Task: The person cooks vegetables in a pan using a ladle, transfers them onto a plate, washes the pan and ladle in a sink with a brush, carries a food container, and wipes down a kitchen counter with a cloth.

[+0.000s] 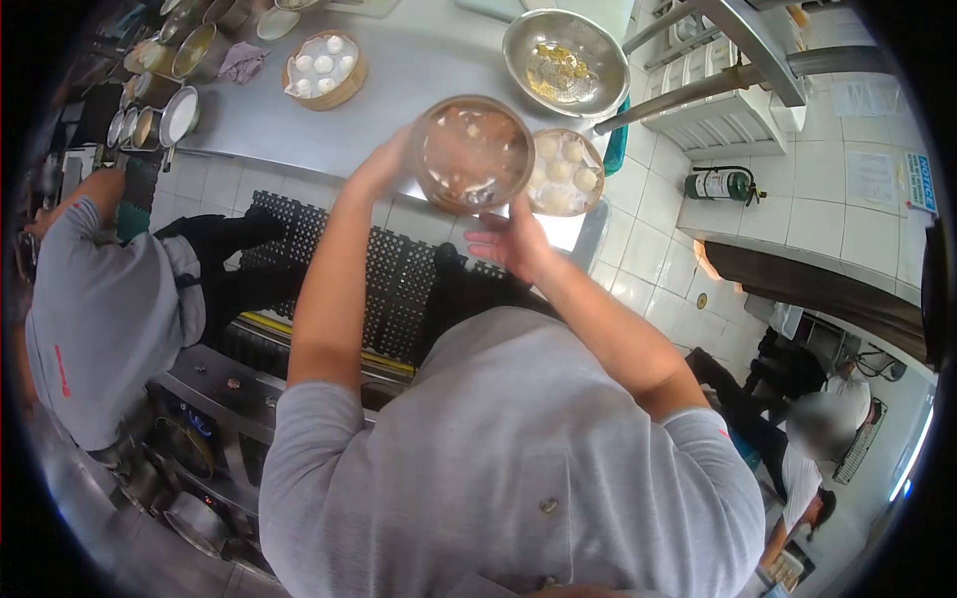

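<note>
A round brown dish [474, 154] with a dark rim and a reddish-brown, glossy inside is held up over the table's front edge; its exact kind is unclear. My left hand [381, 167] grips its left side, the fingers partly hidden behind it. My right hand [513, 239] is at the dish's lower right edge, fingers apart and stretched out below the rim, the thumb near it. Just right of the dish, partly covered by it, is a round steamer basket [595, 188] holding several pale round buns [568, 177].
A bamboo steamer [342, 92] with white buns and a large metal bowl [608, 60] with yellowish bits stand on the steel table [419, 50]. Metal pots [179, 115] line the left. A co-worker [110, 299] stands at left near the stove [219, 399]; others are at right.
</note>
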Available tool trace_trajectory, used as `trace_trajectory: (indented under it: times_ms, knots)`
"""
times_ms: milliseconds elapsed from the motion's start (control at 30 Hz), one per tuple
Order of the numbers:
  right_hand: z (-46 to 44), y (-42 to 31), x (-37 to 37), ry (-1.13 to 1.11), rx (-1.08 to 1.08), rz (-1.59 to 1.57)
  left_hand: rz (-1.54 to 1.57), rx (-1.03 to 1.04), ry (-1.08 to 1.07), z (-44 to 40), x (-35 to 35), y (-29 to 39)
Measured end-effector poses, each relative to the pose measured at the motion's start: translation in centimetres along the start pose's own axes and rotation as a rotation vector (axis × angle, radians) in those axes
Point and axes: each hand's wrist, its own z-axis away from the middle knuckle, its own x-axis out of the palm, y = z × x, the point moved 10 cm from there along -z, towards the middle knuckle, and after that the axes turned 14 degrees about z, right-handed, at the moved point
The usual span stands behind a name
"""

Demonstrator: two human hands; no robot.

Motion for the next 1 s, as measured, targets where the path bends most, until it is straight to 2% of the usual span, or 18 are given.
trace_trajectory:
  times_ms: [133, 233, 300, 467, 533, 600, 633, 667, 733, 800, 833, 900, 1000]
  knots:
    - [1.2, 2.1, -1.5, 0.026, 0.098, 0.004, 0.057, -0.102, -0.019, 5.5, 1.3, -2.3]
    - [2.1, 2.6, -1.4, -0.127, -0.036, -0.053, 0.171, -0.142, 0.048, 7.2, -0.3, -9.4]
    - [3.7, 2.2, -1.2, -0.161, -0.025, -0.002, 0.211, -0.122, 0.098, 9.2, -0.7, -9.8]
    - [6.3, 3.8, -2.9, -0.241, 0.014, 0.083, 0.446, -0.164, 0.124, 14.8, 3.3, -10.9]
    - [8.2, 4.1, -4.7, -0.204, 0.028, 0.103, 0.432, -0.175, 0.168, 17.1, 5.2, -12.2]
    - [8.7, 5.3, -6.1, -0.353, 0.040, 0.095, 0.508, -0.117, 0.226, 18.7, 6.7, -13.4]
    - [8.5, 6.4, -7.7, -0.373, 0.052, 0.113, 0.546, -0.191, 0.255, 19.3, 6.8, -16.1]
    - [8.9, 6.8, -9.2, -0.382, 0.045, 0.115, 0.541, -0.181, 0.259, 20.2, 8.0, -17.1]
    - [10.1, 7.8, -12.8, -0.396, 0.110, 0.186, 0.616, 0.011, 0.209, 21.9, 12.2, -17.4]
    - [12.1, 8.1, -17.2, -0.388, 0.172, 0.231, 0.652, -0.006, 0.313, 22.6, 15.8, -20.6]
    - [12.4, 8.9, -19.7, -0.460, 0.196, 0.227, 0.653, -0.003, 0.325, 22.6, 18.9, -20.9]
    - [15.9, 6.3, -24.8, -0.353, 0.185, 0.283, 0.634, -0.001, 0.315, 22.1, 26.0, -21.5]
    - [21.5, 1.8, -31.9, -0.331, 0.121, 0.311, 0.592, 0.010, 0.283, 20.0, 34.5, -21.8]
